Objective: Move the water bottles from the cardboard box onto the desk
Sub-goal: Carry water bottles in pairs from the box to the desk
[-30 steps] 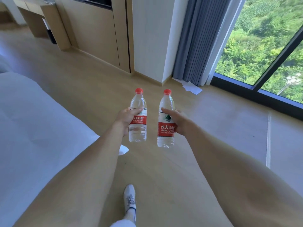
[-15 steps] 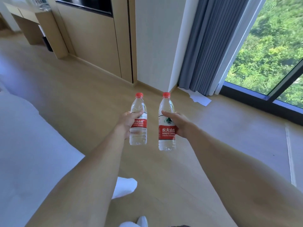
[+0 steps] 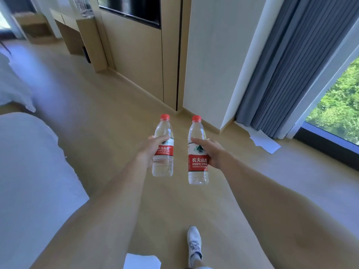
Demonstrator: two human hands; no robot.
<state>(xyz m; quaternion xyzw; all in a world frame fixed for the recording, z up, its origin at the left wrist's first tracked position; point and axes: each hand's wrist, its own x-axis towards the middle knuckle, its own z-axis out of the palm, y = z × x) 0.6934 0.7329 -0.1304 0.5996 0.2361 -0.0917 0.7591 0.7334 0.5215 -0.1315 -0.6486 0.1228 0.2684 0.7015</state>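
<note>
Two water bottles carried upright, clear of the floor: left hand (image 3: pixel 148 150) wrapped round the left bottle (image 3: pixel 163 150), right hand (image 3: pixel 212 154) clasping the right bottle (image 3: pixel 197 158). Caps above the fingers, probably for setting down on the desk (image 3: pixel 66 18), well beyond the fingertips.

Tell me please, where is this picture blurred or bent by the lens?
Head view: the two clear plastic water bottles with red caps, left and right, are sharp, labels readable; the wooden desk at top left is smeared; the wide lens stretches both forearms and tilts the grey curtain.
</note>
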